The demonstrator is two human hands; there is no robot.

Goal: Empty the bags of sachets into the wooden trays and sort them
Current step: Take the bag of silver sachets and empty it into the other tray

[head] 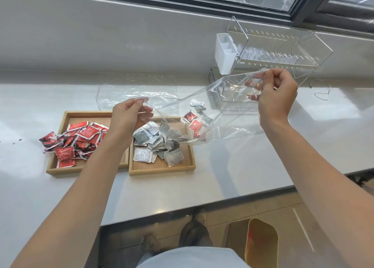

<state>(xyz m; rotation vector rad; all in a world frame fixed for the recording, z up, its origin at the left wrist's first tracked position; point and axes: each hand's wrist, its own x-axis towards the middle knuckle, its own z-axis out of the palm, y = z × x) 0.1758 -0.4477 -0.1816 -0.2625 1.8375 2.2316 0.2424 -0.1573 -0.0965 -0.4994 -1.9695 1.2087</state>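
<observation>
A clear bag (232,113) hangs tilted, a few mixed sachets (195,125) at its mouth. The right wooden tray (162,171) holds heaped grey sachets (153,142); red sachets (81,140) overflow the left tray (60,167).

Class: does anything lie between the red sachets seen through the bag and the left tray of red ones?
The right tray, heaped with grey sachets, lies between those red sachets and the left tray; the left hand, pinching the bag, hangs over that gap.

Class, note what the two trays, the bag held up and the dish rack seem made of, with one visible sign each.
Both the left tray and right tray: pale wood, matt; faint grain, tan colour. The bag: thin clear plastic film, glossy; see-through, creased, glinting. The dish rack: probably metal wire, shiny; thin bright rods.
</observation>
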